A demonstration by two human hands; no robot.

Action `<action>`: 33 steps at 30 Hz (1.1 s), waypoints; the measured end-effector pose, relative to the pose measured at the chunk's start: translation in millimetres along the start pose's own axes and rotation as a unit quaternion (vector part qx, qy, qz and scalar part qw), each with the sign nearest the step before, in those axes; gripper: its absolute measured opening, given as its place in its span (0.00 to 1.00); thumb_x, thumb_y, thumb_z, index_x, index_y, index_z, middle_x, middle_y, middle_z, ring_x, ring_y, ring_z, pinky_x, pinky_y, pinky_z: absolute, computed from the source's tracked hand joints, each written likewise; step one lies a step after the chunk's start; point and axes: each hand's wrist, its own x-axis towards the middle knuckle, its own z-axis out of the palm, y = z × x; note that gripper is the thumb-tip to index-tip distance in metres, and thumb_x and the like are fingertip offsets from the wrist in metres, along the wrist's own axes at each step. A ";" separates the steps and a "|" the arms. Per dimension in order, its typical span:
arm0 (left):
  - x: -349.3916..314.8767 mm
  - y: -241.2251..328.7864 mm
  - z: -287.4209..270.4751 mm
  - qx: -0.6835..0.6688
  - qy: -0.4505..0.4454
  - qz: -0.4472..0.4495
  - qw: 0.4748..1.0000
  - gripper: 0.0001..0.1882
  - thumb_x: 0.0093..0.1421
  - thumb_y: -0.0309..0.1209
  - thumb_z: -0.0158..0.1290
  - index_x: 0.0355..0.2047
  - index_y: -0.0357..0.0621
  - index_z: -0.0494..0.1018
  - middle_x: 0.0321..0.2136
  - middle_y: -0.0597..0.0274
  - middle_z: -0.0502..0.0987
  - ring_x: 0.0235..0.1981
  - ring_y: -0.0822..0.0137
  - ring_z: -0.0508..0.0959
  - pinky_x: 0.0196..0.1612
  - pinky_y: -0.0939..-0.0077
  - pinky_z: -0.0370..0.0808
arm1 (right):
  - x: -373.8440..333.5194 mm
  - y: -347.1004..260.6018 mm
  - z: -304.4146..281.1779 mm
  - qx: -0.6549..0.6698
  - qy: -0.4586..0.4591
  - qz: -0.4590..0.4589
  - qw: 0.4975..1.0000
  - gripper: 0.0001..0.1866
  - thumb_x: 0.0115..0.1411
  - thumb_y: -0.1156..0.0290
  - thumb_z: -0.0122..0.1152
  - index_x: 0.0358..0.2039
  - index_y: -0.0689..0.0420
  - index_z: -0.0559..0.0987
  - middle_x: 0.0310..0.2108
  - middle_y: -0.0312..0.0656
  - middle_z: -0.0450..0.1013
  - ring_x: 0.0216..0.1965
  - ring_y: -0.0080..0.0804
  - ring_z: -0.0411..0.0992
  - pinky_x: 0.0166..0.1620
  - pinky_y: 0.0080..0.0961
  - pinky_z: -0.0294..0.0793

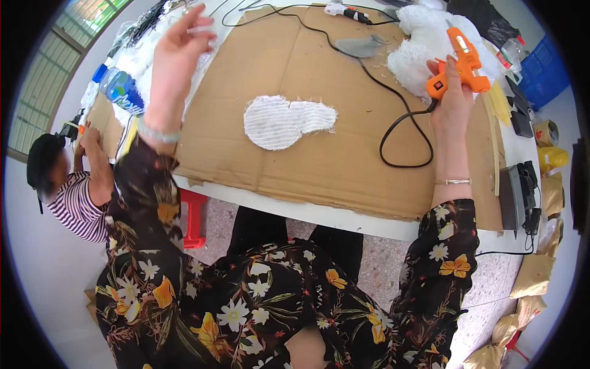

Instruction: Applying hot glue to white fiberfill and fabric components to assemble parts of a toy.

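Observation:
My right hand (453, 101) is wrapped round the handle of an orange glue gun (464, 55), held above the right side of the cardboard with its nozzle tilted up and away. Raised over the far left of the table, my left hand (181, 52) has loosely bent fingers, apart and slightly blurred, with nothing visible in them. Between the two hands a white fabric piece (286, 122), rounded at one end and narrower at the other, lies flat on the cardboard sheet (319, 172). Its edges are frayed. A black cord (388, 138) loops from the glue gun across the cardboard.
White fluffy material (409, 64) is heaped at the far right, and a white glue gun (347, 12) lies at the back. A blue-labelled bottle (120, 89) stands left. Another person (80, 184) works at far left. A grey box (513, 200) sits near the right edge.

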 end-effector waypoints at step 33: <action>-119.6 17.8 -8.0 0.374 -0.236 0.481 0.757 0.14 0.43 0.25 0.56 0.34 0.39 0.76 0.29 0.65 0.73 0.30 0.66 0.74 0.29 0.75 0.71 | -222.2 -76.2 28.4 0.151 0.033 0.112 0.982 0.24 0.64 0.57 0.49 0.53 0.61 0.65 0.34 0.43 0.70 0.31 0.25 0.65 0.36 0.24 0.65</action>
